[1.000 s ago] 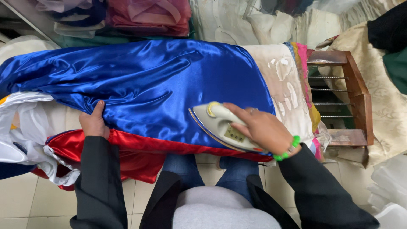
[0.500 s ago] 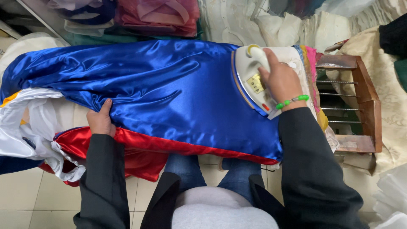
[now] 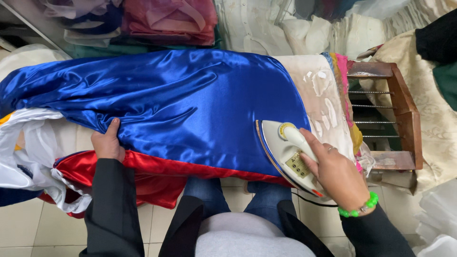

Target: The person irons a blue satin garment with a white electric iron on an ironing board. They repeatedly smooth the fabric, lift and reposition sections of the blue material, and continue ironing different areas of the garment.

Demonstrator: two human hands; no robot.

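A shiny blue satin cloth [image 3: 181, 100] with a red edge [image 3: 152, 173] lies spread over the ironing board [image 3: 323, 95]. My right hand [image 3: 335, 173] grips the handle of a white clothes iron [image 3: 285, 154], which rests on the cloth's near right corner. A green bead bracelet sits on that wrist. My left hand [image 3: 108, 143] presses flat on the cloth's near left part, fingers on the blue satin. White fabric [image 3: 28, 147] hangs off the left end.
A brown metal rack [image 3: 400, 114] with wire bars stands at the board's right end. Folded pink, red and pale fabrics [image 3: 171, 21] are stacked behind the board. Cream cloth [image 3: 438, 123] lies far right. Tiled floor shows below.
The iron went from the near middle to the far right end of the cloth, then came back to the near right corner. My left hand stayed put on the cloth.
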